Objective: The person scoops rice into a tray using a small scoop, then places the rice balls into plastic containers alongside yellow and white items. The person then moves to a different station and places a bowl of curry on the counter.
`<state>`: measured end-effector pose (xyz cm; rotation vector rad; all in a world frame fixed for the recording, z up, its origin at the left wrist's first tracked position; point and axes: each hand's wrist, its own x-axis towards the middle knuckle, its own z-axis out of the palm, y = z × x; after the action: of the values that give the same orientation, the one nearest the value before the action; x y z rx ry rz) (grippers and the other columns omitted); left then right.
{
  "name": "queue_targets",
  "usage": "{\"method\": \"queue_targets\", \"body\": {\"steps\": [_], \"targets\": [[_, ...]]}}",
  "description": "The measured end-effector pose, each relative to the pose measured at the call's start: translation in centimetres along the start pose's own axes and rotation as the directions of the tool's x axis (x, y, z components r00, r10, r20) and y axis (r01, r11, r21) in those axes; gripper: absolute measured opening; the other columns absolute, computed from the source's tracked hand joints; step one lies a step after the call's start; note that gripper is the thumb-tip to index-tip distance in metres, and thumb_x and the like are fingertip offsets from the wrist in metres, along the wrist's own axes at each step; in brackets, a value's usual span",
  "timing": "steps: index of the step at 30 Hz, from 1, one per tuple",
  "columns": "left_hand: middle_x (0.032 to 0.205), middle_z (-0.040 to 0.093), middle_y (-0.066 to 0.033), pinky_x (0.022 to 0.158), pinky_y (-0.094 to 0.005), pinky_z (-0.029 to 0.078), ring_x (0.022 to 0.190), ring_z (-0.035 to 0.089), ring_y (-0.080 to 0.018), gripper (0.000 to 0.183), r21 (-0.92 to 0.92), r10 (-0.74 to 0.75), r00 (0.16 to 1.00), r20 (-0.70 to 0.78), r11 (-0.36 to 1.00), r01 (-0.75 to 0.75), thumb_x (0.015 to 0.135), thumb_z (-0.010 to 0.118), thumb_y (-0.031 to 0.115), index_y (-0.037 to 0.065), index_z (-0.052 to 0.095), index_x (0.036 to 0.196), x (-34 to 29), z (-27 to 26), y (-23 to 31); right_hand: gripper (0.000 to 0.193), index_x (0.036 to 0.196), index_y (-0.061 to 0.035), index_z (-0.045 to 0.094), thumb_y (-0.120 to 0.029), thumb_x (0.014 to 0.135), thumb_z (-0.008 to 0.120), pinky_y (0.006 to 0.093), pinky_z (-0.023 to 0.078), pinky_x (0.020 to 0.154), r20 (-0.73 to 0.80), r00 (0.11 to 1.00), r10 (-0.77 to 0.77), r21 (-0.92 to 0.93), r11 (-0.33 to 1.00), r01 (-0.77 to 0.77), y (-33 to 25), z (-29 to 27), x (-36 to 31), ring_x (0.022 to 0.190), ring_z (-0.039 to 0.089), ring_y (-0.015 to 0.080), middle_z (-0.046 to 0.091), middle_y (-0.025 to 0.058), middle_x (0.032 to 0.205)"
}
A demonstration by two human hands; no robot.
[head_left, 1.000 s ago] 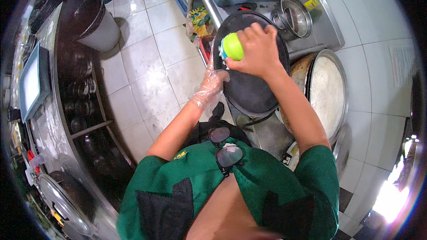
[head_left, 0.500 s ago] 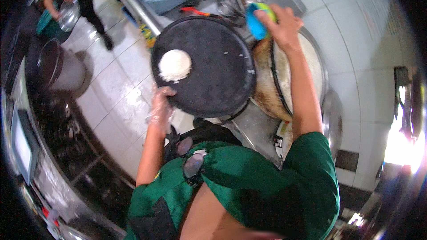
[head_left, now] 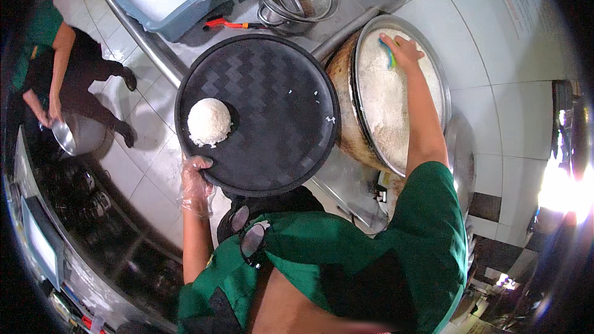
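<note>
The left hand in a clear plastic glove (head_left: pixel 197 180) clamps the rim of a round black tray (head_left: pixel 272 142), fingers hidden beneath, apparently steadying the white rice dome (head_left: pixel 209 122) at its left; the right hand (head_left: pixel 405 51) grips a mostly hidden blue-green cup (head_left: pixel 391 57) against white rice (head_left: pixel 383 108) in a brown-stained metal pot (head_left: pixel 342 89).

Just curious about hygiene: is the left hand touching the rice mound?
Apart. The head view shows a narrow strip of dark tray between the gloved left hand, at its rim, and the rice mound.
</note>
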<state>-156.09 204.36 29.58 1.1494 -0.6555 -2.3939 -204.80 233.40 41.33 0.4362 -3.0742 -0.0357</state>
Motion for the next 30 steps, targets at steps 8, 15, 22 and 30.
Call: {"method": "queue_targets", "body": {"steps": [8, 15, 22, 30], "targets": [[0.070, 0.054, -0.0042, 0.063, -0.0302, 0.051, 0.062, 0.055, -0.0175, 0.036, 0.030, 0.035, 0.999, 0.027, 0.999, -0.036, 0.062, 0.051, 0.000, 0.002, 0.049, 0.097, -0.2, -0.1, 0.3, 0.051, 0.087, -0.0134, 0.070, -0.057, 0.086, 0.044, 0.0486, 0.025, 0.082, -0.113, 0.970, -0.217, -0.030, 0.976, 0.215, -4.1, 0.6, -5.0, 0.097, 0.051, 0.0278, 0.064, 0.0140, 0.083], [0.075, 0.055, -0.0068, 0.066, -0.0312, 0.053, 0.065, 0.057, -0.0201, 0.043, 0.032, 0.040, 0.998, 0.050, 0.999, -0.041, 0.059, 0.052, 0.000, 0.000, 0.050, 0.102, 0.1, -0.3, 0.2, 0.040, 0.080, -0.0135, 0.067, -0.050, 0.083, 0.051, 0.0477, 0.026, 0.080, -0.154, 0.960, -0.232, -0.017, 0.972, 0.232, -4.7, 1.2, -10.1, 0.092, 0.050, 0.0260, 0.062, 0.0104, 0.076], [0.076, 0.055, -0.0070, 0.069, -0.0348, 0.052, 0.066, 0.056, -0.0218, 0.054, 0.061, -0.037, 0.997, 0.067, 0.998, 0.033, 0.057, 0.051, -0.003, 0.002, 0.050, 0.111, 0.4, -0.8, 0.4, 0.038, 0.082, -0.0172, 0.068, -0.050, 0.082, 0.049, 0.0483, 0.030, 0.077, -0.046, 0.982, -0.181, 0.066, 0.981, 0.184, -4.5, 0.4, -12.7, 0.090, 0.052, 0.0259, 0.063, 0.0087, 0.082], [0.088, 0.056, -0.0080, 0.072, -0.0330, 0.052, 0.075, 0.057, -0.0214, 0.053, 0.015, -0.020, 0.990, 0.139, 1.000, 0.018, 0.063, 0.049, -0.003, 0.004, 0.045, 0.116, 0.1, -0.5, 0.1, 0.041, 0.087, -0.0185, 0.068, -0.051, 0.083, 0.043, 0.0522, 0.034, 0.083, 0.108, 0.988, -0.111, 0.227, 0.970, 0.085, -3.3, 0.8, -13.1, 0.098, 0.056, 0.0298, 0.066, 0.0092, 0.095]]}}
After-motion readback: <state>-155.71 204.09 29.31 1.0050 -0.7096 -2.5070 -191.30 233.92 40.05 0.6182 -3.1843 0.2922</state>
